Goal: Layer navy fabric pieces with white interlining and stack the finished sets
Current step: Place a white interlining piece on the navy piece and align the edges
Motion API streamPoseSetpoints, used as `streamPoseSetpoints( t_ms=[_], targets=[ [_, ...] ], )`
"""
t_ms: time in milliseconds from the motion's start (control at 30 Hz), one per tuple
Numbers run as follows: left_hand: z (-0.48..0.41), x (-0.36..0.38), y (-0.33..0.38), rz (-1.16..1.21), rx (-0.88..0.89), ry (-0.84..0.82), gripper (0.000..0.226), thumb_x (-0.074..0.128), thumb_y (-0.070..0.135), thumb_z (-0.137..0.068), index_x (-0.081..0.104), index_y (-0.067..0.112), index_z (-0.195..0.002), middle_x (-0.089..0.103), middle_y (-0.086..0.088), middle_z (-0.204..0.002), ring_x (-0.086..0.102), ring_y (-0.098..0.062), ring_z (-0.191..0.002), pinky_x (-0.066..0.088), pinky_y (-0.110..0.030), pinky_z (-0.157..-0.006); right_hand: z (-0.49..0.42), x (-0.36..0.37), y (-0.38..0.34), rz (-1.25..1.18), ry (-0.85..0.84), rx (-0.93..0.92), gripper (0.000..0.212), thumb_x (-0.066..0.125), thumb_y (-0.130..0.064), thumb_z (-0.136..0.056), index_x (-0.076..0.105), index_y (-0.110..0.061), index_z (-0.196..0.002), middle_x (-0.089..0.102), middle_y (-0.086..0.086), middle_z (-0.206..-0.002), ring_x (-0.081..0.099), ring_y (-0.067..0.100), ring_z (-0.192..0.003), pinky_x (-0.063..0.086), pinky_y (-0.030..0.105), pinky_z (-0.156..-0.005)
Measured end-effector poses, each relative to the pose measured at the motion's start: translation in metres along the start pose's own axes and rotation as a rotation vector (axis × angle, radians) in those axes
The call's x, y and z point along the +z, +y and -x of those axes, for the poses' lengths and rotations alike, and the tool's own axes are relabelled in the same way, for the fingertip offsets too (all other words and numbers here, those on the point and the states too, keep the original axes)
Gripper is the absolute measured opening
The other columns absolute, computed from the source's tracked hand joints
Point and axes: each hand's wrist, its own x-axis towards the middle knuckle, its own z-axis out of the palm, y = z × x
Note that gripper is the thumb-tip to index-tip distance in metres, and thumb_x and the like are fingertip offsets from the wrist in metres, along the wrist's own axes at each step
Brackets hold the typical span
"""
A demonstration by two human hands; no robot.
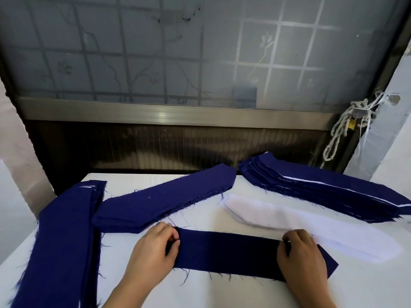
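Bare counter point(222, 292) lies open along the near edge, in front of the navy strip point(226, 252), and at the near right corner. A narrow bare lane runs between the middle navy stack point(160, 203) and the white interlining pile point(278, 218). The left side is blocked by the long navy stack point(66, 236), and the far right by the layered stack point(322, 187). The window frame point(178, 114) closes the far side.
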Motion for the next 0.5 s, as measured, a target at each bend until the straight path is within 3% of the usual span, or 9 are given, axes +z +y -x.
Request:
streamPoseSetpoints(
  t_ms=[167,333,433,500],
  targets=[
    [0.000,0.000,-0.001,-0.006,0.035,-0.007,0.015,0.073,0.019,-0.083,0.061,0.029,-0.082,0.051,0.021,-0.082,0.051,-0.003,-0.075,0.039,-0.015,-0.062,-0.002,-0.001,0.002,0.125,-0.043,0.053,0.013,0.061,-0.017,-0.085,0.058,-0.013,-0.074,0.054,0.001,-0.079,0.048,0.022,-0.078,0.043,0.035,-0.066],
    [0.000,0.000,-0.001,-0.019,0.055,-0.015,0.015,0.075,0.018,-0.081,0.063,0.026,-0.081,0.052,0.019,-0.083,0.051,-0.006,-0.073,0.040,-0.017,-0.065,-0.004,-0.001,-0.002,0.245,-0.113,0.054,0.011,0.056,-0.024,-0.088,0.060,-0.016,-0.081,0.057,0.000,-0.088,0.051,0.021,-0.086,0.043,0.034,-0.073],
    [0.000,0.001,0.000,-0.046,0.083,-0.004,0.012,0.073,0.021,-0.082,0.063,0.026,-0.085,0.052,0.018,-0.086,0.051,-0.006,-0.076,0.045,-0.020,-0.068,-0.007,0.001,-0.009,0.216,-0.082,-0.015,0.004,0.065,-0.017,-0.081,0.063,-0.015,-0.084,0.059,0.002,-0.090,0.054,0.023,-0.084,0.044,0.037,-0.074],
    [0.000,0.002,0.000,-0.059,0.101,-0.006,0.010,0.070,0.021,-0.084,0.062,0.027,-0.086,0.051,0.017,-0.086,0.051,-0.006,-0.077,0.046,-0.021,-0.069,-0.017,0.004,-0.014,0.174,-0.053,-0.102,0.012,0.069,-0.016,-0.080,0.066,-0.014,-0.091,0.062,0.004,-0.095,0.056,0.024,-0.085,0.047,0.039,-0.076]
  ],
)
